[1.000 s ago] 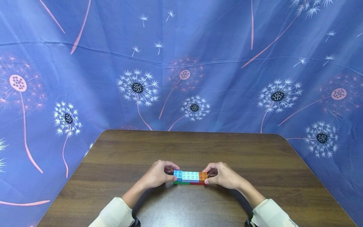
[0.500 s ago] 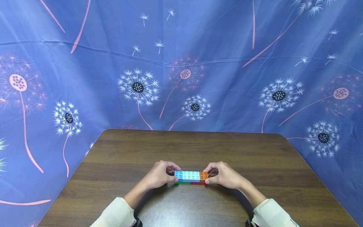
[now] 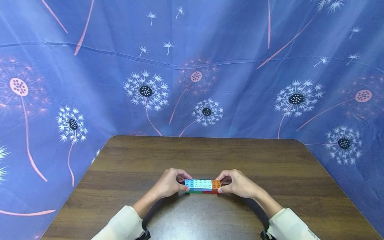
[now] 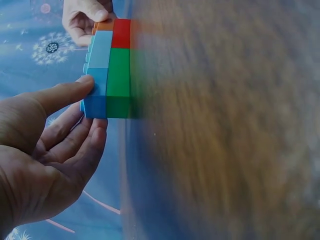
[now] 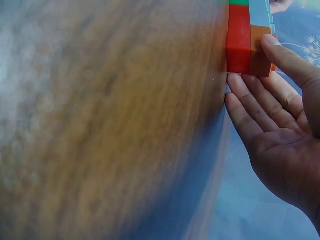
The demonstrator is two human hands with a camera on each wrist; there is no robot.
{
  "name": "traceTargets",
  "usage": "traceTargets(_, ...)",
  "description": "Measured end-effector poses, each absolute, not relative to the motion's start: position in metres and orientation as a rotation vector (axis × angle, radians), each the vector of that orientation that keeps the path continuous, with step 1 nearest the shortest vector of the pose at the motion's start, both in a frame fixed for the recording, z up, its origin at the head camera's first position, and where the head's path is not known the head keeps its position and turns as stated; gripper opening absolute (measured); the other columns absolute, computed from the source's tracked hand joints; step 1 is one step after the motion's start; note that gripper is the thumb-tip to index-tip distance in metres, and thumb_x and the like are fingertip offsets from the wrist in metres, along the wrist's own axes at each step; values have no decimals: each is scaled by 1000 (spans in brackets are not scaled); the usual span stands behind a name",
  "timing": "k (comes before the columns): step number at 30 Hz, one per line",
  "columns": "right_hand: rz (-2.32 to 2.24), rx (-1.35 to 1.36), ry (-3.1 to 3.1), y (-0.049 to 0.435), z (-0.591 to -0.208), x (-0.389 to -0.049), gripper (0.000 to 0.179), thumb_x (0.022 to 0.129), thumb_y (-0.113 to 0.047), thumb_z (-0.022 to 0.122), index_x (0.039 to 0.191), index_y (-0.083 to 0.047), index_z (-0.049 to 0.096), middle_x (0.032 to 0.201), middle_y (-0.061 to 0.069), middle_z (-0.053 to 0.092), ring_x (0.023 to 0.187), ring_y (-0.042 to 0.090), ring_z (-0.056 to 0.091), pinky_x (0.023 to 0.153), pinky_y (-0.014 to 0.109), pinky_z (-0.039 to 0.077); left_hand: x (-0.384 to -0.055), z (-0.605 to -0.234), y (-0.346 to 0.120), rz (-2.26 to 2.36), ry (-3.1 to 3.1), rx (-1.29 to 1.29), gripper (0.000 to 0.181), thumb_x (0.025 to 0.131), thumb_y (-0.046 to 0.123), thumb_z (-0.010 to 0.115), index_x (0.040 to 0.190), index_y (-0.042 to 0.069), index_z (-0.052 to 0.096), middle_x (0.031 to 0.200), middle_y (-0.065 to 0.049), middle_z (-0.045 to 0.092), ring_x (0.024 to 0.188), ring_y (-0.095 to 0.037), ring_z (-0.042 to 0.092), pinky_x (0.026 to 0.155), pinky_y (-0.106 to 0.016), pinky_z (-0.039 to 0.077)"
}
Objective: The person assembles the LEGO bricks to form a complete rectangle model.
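Observation:
A two-layer row of toy building bricks rests on the table between both hands. On top sit a blue brick [image 3: 189,183], a longer pale aqua brick [image 3: 202,184] and an orange brick [image 3: 216,184]. Beneath them lie a green brick [image 4: 118,77] and a red brick [image 5: 239,40]. My left hand [image 3: 169,184] pinches the blue brick at the left end, thumb on the near side and fingers at the far side and end. At the right end my right hand [image 3: 239,184] holds the orange brick likewise, its thumb [image 5: 272,42] on the near face.
The brown wood-grain table [image 3: 192,156] spreads around the bricks. Behind it hangs a blue cloth [image 3: 240,83] printed with dandelions. Pale sleeves [image 3: 124,223] cover both forearms, and dark straps [image 3: 146,233] show at the wrists.
A second ago the blue brick appeared slightly raised beside the pale aqua one; now their tops look level. Both hands keep their places, and the head view has shifted slightly.

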State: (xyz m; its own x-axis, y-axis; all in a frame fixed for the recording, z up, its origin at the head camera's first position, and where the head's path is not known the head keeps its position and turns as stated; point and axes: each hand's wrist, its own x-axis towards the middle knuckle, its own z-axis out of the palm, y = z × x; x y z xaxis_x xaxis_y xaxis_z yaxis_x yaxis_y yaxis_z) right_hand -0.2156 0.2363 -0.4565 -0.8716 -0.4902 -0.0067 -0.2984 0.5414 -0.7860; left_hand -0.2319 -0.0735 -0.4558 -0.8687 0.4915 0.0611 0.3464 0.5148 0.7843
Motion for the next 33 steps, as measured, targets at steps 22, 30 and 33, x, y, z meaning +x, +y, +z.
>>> traceTargets(22,-1233,-655,2586,241,-459,-214,31,84,-20,87,111,-12,73,105,3,76,99,11,71,87,26,60,-234,-452,-73,1170,2594,856,31,78,4,86,108,10,77,100,-4,79,93,-16,73,83,-32,61)
traceTargets(30,-1245,-834,2673,244,-463,-212,39,86,-18,84,123,-15,71,116,1,73,101,10,70,88,30,60,-244,-448,-79,1214,2546,799,27,84,8,83,110,13,78,106,-3,79,97,-15,72,86,-32,60)
traceTargets(33,-1269,-878,2669,246,-463,-215,39,90,-17,81,127,-13,70,119,4,73,102,11,71,88,30,60,-250,-445,-79,1233,2503,779,26,85,10,82,111,14,78,106,-1,79,97,-13,71,87,-32,60)
